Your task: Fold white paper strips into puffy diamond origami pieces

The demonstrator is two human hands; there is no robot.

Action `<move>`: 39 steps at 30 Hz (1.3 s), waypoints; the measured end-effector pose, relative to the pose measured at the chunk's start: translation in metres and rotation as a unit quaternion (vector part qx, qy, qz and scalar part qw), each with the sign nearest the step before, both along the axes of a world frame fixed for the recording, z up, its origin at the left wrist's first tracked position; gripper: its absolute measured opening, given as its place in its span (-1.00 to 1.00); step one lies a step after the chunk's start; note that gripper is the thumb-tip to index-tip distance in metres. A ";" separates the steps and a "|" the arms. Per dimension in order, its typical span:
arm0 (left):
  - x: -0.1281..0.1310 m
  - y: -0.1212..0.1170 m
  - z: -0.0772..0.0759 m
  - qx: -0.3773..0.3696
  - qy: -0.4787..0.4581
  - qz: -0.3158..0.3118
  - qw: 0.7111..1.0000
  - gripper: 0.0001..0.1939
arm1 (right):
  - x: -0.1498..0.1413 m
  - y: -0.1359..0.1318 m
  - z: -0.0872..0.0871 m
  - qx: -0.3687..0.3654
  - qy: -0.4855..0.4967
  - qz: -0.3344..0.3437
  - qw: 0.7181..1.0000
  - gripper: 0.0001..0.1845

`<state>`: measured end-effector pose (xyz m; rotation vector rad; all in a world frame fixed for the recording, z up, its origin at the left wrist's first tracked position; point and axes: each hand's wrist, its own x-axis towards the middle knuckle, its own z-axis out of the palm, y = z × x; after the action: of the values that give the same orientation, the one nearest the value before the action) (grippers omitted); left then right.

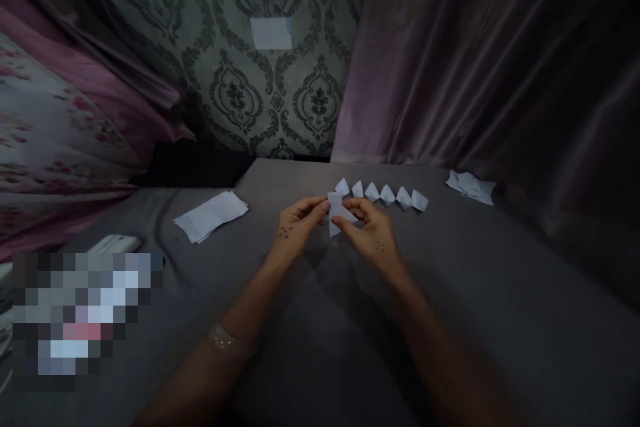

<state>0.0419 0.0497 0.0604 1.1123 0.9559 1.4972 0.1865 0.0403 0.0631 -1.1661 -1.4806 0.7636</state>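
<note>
Nearest the wearer, a clear band with sparkling dots (221,337) circles the left forearm above the grey cloth-covered surface (300,360). By the surface's left side, a pixelated patch (83,320) hides whatever lies there, any print included; just beyond it shows part of a white object (117,243). Farther in, around the middle of the surface, the left hand (296,221) and the right hand (373,227) hold a folded white paper (336,213) up between them. The left hand pinches its left edge between thumb and fingers; the right hand pinches its right side, thumb across the near face. Small dark marks dot the backs of both hands. Toward the left side lies a loose stack of white paper (211,215), its edges slightly fanned. Just beyond the held piece, a row of six folded paper pieces (387,195) runs rightward, with pointed, creased shapes. Near the far right corner sits an uneven pile of white paper (471,187), and over the far left corner spreads a black cloth (197,165). Behind the far edge rises a damask-patterned wall (273,100), bearing a white card (271,34) with a blue right edge, too blurred to read. Pinkish curtains (400,60) hang at right, floral fabric (65,127) at left.
</note>
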 end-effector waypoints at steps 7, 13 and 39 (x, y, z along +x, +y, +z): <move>0.002 -0.006 0.005 -0.003 -0.044 0.006 0.999 -0.78 | -0.006 -0.013 0.008 0.160 -0.083 -0.055 0.982 -0.89; 0.004 -0.008 0.005 -0.015 -0.088 -0.006 0.996 -0.74 | -0.008 -0.015 0.002 0.247 -0.173 -0.027 0.953 -0.70; 0.003 -0.005 0.002 -0.001 -0.091 -0.027 0.995 -0.76 | -0.012 -0.008 -0.013 0.272 -0.188 -0.023 0.943 -0.51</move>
<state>0.0452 0.0448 0.0626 0.9740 0.7944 1.5239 0.1746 0.0327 0.0499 -0.9377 -1.8181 0.0695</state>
